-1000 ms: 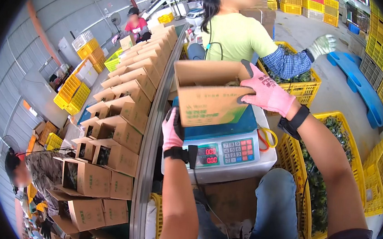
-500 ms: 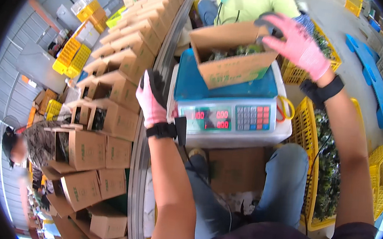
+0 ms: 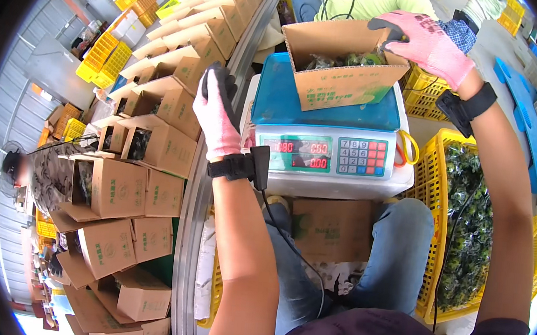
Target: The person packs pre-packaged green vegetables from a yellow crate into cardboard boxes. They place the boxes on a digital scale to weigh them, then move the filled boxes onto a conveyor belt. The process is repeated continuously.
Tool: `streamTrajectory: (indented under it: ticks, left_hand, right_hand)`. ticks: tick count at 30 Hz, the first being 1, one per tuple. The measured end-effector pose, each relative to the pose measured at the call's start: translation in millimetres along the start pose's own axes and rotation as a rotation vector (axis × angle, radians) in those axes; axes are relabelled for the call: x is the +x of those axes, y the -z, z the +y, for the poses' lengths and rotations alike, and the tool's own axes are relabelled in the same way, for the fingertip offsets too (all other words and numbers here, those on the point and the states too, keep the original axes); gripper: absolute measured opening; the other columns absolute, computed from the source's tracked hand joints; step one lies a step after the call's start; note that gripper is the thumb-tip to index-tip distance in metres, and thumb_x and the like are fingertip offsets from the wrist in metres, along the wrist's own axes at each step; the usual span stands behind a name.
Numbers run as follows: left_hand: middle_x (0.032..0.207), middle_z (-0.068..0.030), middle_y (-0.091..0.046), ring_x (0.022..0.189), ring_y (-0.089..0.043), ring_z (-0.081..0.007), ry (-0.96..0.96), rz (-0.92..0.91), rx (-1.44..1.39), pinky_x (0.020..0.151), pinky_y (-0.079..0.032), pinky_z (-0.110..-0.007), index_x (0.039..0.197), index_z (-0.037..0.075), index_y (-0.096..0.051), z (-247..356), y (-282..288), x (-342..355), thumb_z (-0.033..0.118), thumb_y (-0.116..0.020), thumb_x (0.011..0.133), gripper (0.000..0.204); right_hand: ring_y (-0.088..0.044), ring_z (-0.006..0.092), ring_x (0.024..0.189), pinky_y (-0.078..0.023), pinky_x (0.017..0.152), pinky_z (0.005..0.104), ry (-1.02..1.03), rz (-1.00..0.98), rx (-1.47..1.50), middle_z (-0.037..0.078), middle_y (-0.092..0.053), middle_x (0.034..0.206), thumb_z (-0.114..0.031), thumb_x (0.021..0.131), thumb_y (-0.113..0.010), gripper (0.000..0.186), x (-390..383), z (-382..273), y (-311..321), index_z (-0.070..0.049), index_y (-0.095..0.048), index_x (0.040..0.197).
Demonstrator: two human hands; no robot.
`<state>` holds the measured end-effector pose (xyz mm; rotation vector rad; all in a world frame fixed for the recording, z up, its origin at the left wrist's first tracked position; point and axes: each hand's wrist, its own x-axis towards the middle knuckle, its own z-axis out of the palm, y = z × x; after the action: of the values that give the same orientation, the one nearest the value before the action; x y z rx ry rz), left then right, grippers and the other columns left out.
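Observation:
A cardboard box [image 3: 352, 89] with its top uncovered sits on the blue pan [image 3: 271, 97] of a white electronic scale [image 3: 332, 135]. Dark, glossy packed goods with some green [image 3: 370, 59] show inside it. Over the box's right rim is my right hand [image 3: 429, 47], in a pink and black glove, thumb and fingers spread apart. It holds nothing that I can make out; whether it touches the rim is unclear. My left hand [image 3: 216, 109], gloved alike, is raised empty beside the metal rail [image 3: 206, 187], left of the scale, with its fingers stretched upward.
Left of the rail, several open cardboard boxes [image 3: 119, 189] stand in a long row. A yellow crate [image 3: 428, 280] of dark green packed items stands by my right knee. A person in light green [image 3: 385, 2] is beyond the scale. A cable [image 3: 293, 249] hangs from my left wrist.
My right hand has tilted down toward the box, its fingers less raised. My left hand stays upright near the rail. The view has shifted slightly; the box remains on the scale.

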<state>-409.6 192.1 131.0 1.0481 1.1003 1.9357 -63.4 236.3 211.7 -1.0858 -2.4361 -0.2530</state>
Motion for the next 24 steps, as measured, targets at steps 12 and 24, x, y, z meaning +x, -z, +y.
streamTrajectory:
  ticks: [12,24]
  left_hand:
    - [0.086,-0.0069,-0.064,0.074,-0.055,-0.0125,-0.404,-0.466,0.67,0.069,-0.047,-0.028,0.109,0.006,-0.06,-16.9,-60.2,-30.0,0.017,-0.07,0.079,0.034]
    - [0.118,-0.0103,-0.056,0.1,-0.053,-0.0194,-0.092,-0.539,0.308,0.086,-0.044,-0.032,0.126,0.006,-0.051,-14.7,-48.0,-17.4,0.009,-0.067,0.079,0.049]
  right_hand:
    - [-0.059,0.0284,0.096,-0.048,0.082,0.0369,-0.025,-0.676,-0.444,0.011,-0.063,0.086,-0.008,0.071,-0.058,0.022,67.0,-21.5,-40.0,-0.009,-0.064,0.092]
    - [-0.055,0.0085,0.074,-0.046,0.065,0.0257,-0.305,0.196,0.611,0.005,-0.061,0.085,-0.02,0.089,-0.057,0.024,-3.6,-9.3,30.3,-0.004,-0.058,0.106]
